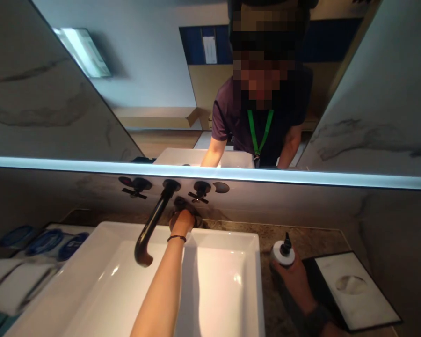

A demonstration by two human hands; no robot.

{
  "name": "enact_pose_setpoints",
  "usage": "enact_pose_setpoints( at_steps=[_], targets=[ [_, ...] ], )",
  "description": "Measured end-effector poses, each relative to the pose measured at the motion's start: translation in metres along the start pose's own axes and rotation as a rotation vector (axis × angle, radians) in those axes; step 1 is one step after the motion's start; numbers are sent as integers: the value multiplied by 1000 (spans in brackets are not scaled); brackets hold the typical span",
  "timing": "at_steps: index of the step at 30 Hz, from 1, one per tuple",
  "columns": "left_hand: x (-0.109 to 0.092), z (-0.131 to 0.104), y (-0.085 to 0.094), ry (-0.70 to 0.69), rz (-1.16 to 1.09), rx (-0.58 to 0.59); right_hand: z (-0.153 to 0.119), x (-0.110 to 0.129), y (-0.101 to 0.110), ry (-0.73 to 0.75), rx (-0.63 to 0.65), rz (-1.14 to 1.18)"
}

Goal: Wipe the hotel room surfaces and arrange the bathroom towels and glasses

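My left hand reaches over the white basin to the ledge behind it. Its fingers curl around something dark there, mostly hidden by the hand, so I cannot make out what it is. A thin dark band circles that wrist. On the counter to the right of the basin, my right hand is closed around a pump bottle with a white top and a black pump head. The bottle stands upright beside the tissue box cover.
A black curved faucet juts over the basin between two cross handles. The tissue box cover lies at right. Blue-topped items and a folded white towel sit at left. Above runs a lit mirror edge.
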State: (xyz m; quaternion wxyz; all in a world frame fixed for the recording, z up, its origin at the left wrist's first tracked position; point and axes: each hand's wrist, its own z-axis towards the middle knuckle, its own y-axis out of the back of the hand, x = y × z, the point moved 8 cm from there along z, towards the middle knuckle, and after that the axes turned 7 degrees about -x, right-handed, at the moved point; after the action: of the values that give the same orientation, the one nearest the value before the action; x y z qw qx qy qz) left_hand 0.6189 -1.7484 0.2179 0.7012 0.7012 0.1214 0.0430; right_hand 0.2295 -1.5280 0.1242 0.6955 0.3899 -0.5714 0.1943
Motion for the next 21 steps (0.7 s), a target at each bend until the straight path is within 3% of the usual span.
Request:
enact_pose_setpoints(
  at_steps=[4, 8, 11, 13, 16, 19, 21],
  targets=[
    [-40, -5, -21, -209, 53, 217, 15, -14, -14, -24, 34, 55],
    [-92, -30, -33, -390, 84, 303, 13, -34, -15, -74, 38, 79],
    [-135, -61, -32, -528, 54, 335, 10, -45, -9, -100, 26, 74],
    [-158, -83, -20, -582, 49, 305, 10, -48, -6, -107, 19, 73],
    [-192, -120, 16, -686, 43, 91, 15, -46, -4, -98, 22, 87],
    [-242, -179, 40, -1104, -57, -60, 20, -39, -5, -71, 37, 112],
    [-268, -218, 36, -1398, -139, -41, 22, -35, -4, -58, 45, 127]
  ],
)
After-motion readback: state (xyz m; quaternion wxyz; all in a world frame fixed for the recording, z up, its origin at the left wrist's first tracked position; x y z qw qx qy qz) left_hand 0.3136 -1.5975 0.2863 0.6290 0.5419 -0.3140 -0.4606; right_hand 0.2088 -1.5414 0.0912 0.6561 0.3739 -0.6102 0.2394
